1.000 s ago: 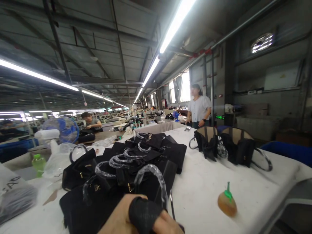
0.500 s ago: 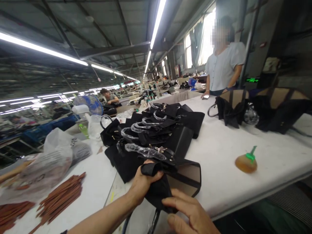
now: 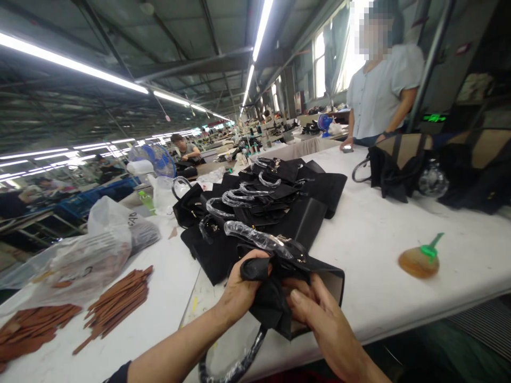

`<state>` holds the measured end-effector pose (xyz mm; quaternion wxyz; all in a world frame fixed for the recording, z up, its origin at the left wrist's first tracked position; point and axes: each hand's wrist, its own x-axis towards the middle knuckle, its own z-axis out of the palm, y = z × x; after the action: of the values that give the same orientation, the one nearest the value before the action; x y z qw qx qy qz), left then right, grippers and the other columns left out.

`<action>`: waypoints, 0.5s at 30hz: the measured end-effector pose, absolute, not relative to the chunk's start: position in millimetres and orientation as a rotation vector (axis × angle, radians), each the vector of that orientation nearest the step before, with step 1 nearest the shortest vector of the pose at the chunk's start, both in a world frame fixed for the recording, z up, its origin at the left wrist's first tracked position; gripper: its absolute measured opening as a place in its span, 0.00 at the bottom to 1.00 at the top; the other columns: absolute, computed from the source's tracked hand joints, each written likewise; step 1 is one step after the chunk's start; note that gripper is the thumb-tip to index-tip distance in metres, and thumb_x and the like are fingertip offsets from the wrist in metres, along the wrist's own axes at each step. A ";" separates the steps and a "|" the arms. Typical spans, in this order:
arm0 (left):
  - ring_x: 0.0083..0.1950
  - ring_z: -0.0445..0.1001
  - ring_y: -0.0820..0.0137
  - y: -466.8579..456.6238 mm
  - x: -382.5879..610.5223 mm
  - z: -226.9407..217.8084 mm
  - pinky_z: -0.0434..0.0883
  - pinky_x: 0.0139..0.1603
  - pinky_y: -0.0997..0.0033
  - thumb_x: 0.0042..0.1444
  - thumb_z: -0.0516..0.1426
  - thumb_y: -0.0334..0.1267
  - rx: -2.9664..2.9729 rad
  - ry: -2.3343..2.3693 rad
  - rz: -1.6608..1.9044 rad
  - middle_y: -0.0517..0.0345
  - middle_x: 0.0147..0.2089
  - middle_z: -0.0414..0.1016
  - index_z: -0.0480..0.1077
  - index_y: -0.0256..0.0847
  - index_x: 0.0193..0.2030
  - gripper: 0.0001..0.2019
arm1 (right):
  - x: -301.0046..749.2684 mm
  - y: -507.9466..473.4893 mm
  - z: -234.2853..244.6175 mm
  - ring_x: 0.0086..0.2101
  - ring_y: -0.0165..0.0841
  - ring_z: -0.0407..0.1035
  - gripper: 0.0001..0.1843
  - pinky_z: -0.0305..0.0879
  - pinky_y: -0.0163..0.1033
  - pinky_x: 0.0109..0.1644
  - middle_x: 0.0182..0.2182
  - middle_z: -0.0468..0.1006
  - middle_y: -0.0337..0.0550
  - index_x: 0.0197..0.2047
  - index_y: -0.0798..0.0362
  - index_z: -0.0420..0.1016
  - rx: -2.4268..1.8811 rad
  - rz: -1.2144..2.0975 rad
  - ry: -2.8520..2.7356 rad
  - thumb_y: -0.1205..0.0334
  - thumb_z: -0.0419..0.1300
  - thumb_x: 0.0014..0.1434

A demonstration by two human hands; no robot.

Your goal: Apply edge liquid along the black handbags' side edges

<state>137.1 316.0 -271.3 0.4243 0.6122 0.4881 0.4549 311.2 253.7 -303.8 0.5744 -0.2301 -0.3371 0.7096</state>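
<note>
A black handbag (image 3: pixel 273 306) with a beige lining lies on its side at the near edge of the table. One of its plastic-wrapped handles (image 3: pixel 249 354) hangs toward me. My left hand (image 3: pixel 237 292) is closed round a rolled fold of the bag's black material, thumb on top. At the bag's mouth, my right hand (image 3: pixel 325 319) grips the black material; some of its fingers reach inside and are partly hidden. The second wrapped handle (image 3: pixel 255 236) rests on the far side of the bag.
More black handbags (image 3: pixel 303 223) are piled just beyond. Brown strips (image 3: pixel 120 298) and plastic bags (image 3: pixel 96 250) lie to the left. On the right sit an amber bottle with a green spout (image 3: pixel 419 261) and open bags (image 3: pixel 395 173). A person (image 3: pixel 375 96) stands across the white table (image 3: pixel 367 239).
My right hand has moved up and forward from the bag's lower edge into its mouth. The left hand keeps its hold. The whole view has shifted slightly.
</note>
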 end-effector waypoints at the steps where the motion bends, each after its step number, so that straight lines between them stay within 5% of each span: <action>1: 0.39 0.70 0.72 317.7 136.5 -272.1 0.68 0.43 0.75 0.55 0.64 0.45 1.565 1.214 1.128 0.61 0.38 0.74 0.74 0.40 0.40 0.12 | 310.6 254.1 -300.8 0.52 0.44 0.72 0.31 0.73 0.48 0.51 0.56 0.74 0.50 0.66 0.47 0.61 -0.507 1.668 -0.804 0.50 0.65 0.65; 4: 0.36 0.68 0.72 320.7 136.4 -266.3 0.68 0.39 0.75 0.53 0.65 0.44 1.629 1.252 1.062 0.62 0.34 0.72 0.72 0.39 0.38 0.12 | 311.5 255.7 -293.9 0.53 0.44 0.72 0.31 0.73 0.49 0.53 0.60 0.70 0.50 0.68 0.45 0.59 -0.438 1.689 -0.843 0.52 0.64 0.67; 9: 0.34 0.70 0.71 318.8 150.0 -233.7 0.69 0.36 0.75 0.34 0.73 0.39 1.686 1.352 0.765 0.65 0.32 0.75 0.69 0.41 0.38 0.25 | 318.7 262.5 -283.1 0.51 0.44 0.73 0.30 0.72 0.50 0.53 0.56 0.73 0.52 0.67 0.49 0.62 -0.382 1.715 -0.853 0.51 0.63 0.67; 15: 0.33 0.72 0.69 324.4 165.7 -222.6 0.69 0.33 0.74 0.46 0.63 0.39 1.896 1.482 0.588 0.63 0.30 0.77 0.70 0.40 0.32 0.08 | 327.0 270.8 -292.3 0.44 0.47 0.75 0.41 0.72 0.51 0.50 0.43 0.79 0.49 0.63 0.52 0.69 -0.582 1.556 -1.101 0.38 0.70 0.54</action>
<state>165.7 324.4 -222.6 0.3261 0.7237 0.5654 0.2243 327.0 270.8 -292.3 0.5430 -0.2454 -0.4639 0.6556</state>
